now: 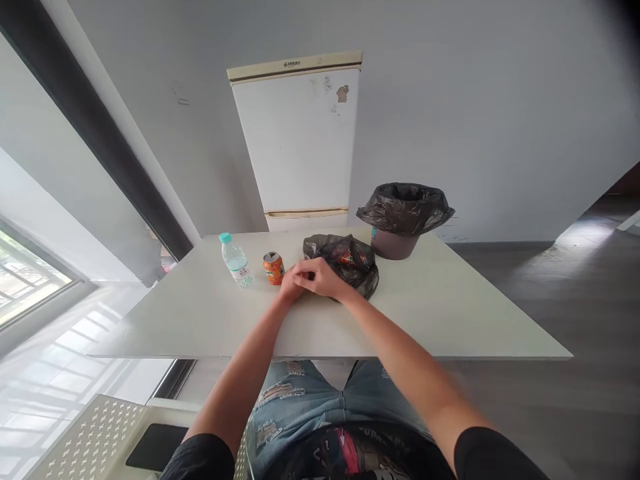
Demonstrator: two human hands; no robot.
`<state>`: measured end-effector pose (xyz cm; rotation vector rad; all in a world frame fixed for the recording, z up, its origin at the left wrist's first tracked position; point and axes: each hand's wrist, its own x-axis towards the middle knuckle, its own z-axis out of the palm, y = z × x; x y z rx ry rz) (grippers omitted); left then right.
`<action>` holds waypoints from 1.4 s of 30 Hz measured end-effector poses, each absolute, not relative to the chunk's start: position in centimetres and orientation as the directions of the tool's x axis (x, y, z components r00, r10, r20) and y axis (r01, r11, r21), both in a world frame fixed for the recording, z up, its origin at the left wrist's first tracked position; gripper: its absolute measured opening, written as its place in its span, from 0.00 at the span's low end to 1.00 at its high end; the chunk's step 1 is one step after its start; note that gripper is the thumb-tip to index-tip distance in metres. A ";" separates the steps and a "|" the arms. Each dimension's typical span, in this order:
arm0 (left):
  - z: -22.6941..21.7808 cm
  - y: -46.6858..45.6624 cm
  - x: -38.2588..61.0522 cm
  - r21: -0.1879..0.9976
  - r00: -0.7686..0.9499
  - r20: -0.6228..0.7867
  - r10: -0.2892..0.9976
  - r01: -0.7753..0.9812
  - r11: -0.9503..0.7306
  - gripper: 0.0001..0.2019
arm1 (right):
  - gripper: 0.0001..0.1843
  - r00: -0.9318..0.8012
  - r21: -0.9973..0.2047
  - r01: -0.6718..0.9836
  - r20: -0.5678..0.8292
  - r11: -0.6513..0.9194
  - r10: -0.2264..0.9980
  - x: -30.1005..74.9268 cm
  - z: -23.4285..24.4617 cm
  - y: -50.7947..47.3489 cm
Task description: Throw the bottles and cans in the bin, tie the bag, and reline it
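Observation:
My two hands meet on the white table (450, 313), just in front of a crumpled black plastic bag (350, 257) with something orange inside. My right hand (323, 277) lies partly over my left hand (289, 287), and its wrist touches the bag's near edge. The fingers of both hands are curled together, and what they pinch is hidden. An orange soda can (273, 268) stands upright just left of my left hand. A small clear water bottle (235, 261) with a teal cap stands further left.
A brown bin lined with a black bag (403, 220) stands at the table's far right. A white fridge (300, 140) stands against the wall behind. A white perforated stool holding a black phone (155, 445) is at lower left. Windows run along the left.

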<state>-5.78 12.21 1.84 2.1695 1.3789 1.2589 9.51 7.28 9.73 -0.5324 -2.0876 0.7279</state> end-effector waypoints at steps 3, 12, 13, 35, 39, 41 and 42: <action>1.6 12.5 -6.1 0.600 0.167 0.570 0.805 0.584 -0.547 0.07 | 0.17 -0.724 -0.771 0.031 0.422 0.636 0.546 16.1 10.0 7.8; 2.0 12.2 -6.8 0.586 0.055 0.683 0.728 0.554 -0.591 0.10 | 0.14 -0.287 -0.438 0.722 0.514 0.536 0.808 19.4 4.7 11.6; 2.0 12.1 -6.9 0.603 0.043 0.681 0.731 0.534 -0.593 0.11 | 0.13 -0.237 -0.427 0.768 0.503 0.478 0.831 19.5 4.6 11.9; 1.5 12.0 -5.6 0.508 0.445 0.455 0.772 0.582 -0.635 0.24 | 0.29 -0.262 -0.908 0.208 0.306 0.363 0.915 24.7 7.1 10.5; 1.4 12.1 -5.5 0.525 0.389 0.378 0.840 0.658 -0.540 0.21 | 0.31 -0.446 -0.943 0.017 0.290 0.332 0.847 25.6 8.1 9.1; 1.3 12.2 -5.6 0.534 0.355 0.378 0.855 0.671 -0.514 0.19 | 0.32 -0.427 -0.956 0.001 0.264 0.292 0.865 26.1 8.2 8.7; 1.3 12.3 -5.6 0.539 0.344 0.387 0.856 0.669 -0.512 0.19 | 0.33 -0.390 -0.964 -0.004 0.248 0.267 0.887 26.4 8.2 8.5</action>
